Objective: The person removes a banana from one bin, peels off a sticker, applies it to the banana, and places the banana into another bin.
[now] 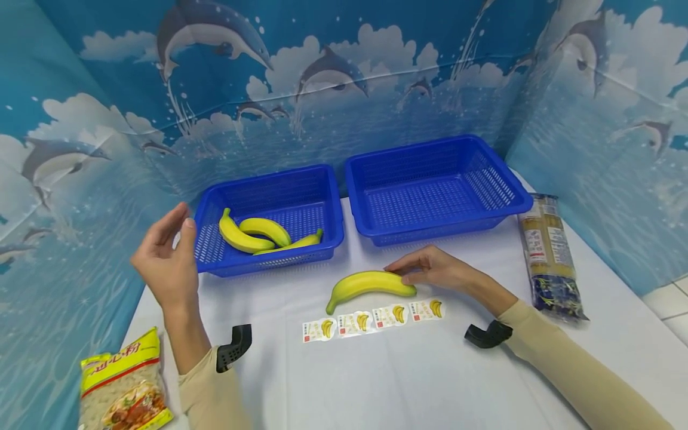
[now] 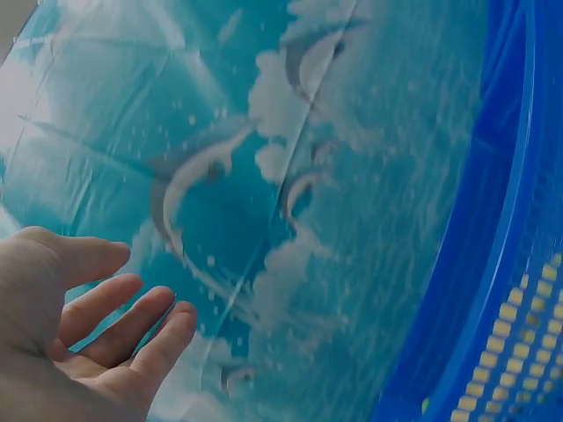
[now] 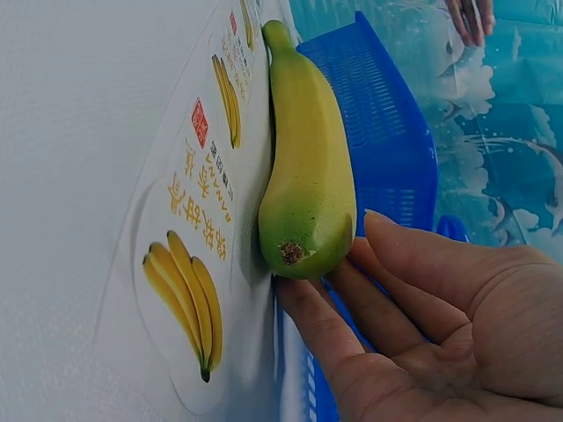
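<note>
Overhead, my head view shows the left hand raised beside a basket of blue perforated plastic, its fingers loosely bent, parted and gripping nothing. The front rim cuts across one of three smooth bananas inside. On the white cloth, the right hand pinches the blunt end of a loose, curved banana; some fingertips are hidden behind it. Four glossy stickers lie in front, their small print illegible to me. A crinkled packet is cropped by the lower edge.

From the left wrist, I see the basket only as a cropped edge, yellow patches showing through its lattice; the dolphin curtain is blurred.

From the right wrist, I see the banana's brown, rough tip and green-tinged skin, thumb and fingers around it; how firmly they press, I cannot tell.
</note>
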The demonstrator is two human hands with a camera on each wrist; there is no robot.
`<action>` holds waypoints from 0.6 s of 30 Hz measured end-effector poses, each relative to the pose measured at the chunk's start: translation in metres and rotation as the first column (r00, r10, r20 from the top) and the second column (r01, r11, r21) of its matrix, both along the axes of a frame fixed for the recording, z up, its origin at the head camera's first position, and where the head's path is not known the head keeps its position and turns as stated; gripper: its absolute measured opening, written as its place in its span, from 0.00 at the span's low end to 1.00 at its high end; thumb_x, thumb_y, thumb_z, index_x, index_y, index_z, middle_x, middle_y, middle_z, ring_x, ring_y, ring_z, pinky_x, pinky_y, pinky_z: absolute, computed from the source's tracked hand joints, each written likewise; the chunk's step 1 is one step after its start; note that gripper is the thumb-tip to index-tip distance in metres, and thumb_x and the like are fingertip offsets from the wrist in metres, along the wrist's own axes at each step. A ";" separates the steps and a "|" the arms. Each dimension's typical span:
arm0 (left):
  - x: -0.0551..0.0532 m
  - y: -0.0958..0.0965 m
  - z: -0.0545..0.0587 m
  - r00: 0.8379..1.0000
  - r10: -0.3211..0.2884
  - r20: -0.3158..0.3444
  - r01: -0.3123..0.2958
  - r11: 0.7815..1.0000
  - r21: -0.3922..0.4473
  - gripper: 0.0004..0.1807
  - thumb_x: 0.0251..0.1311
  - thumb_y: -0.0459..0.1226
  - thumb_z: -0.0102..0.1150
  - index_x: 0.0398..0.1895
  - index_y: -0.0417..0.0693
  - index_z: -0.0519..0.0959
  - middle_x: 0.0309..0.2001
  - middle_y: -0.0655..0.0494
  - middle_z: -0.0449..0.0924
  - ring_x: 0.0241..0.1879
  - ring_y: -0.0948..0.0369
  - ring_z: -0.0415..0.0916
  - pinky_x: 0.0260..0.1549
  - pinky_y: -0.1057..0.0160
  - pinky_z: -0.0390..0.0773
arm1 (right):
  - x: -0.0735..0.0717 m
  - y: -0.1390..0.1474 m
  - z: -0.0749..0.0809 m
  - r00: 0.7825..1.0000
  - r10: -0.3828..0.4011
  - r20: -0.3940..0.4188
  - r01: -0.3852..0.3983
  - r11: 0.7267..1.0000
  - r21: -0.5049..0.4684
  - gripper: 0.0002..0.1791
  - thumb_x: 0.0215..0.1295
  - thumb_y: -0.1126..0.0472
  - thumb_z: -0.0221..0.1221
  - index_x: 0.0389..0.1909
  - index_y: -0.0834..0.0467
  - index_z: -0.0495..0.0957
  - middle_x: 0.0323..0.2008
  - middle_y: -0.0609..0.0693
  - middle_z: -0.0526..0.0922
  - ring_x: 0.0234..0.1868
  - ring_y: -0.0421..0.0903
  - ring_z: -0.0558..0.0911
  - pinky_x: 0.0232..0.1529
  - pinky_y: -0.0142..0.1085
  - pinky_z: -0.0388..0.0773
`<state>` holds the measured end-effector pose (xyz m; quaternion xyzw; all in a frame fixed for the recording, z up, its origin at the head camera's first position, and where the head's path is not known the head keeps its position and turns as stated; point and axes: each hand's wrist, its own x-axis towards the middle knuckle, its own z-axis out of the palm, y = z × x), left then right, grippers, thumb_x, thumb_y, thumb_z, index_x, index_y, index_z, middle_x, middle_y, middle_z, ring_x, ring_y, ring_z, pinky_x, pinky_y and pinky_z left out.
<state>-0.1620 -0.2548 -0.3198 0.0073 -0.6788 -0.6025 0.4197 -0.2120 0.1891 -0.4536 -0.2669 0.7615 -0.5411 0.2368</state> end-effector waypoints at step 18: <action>0.007 0.102 -0.014 0.669 -0.715 0.202 0.733 0.679 -0.023 0.15 0.71 0.21 0.63 0.59 0.29 0.83 0.57 0.36 0.86 0.58 0.50 0.86 0.60 0.54 0.85 | 0.001 0.002 -0.001 1.000 0.006 0.018 -0.005 0.999 -0.032 0.22 0.72 0.69 0.66 0.65 0.68 0.81 0.64 0.63 0.84 0.68 0.63 0.81 0.65 0.32 0.79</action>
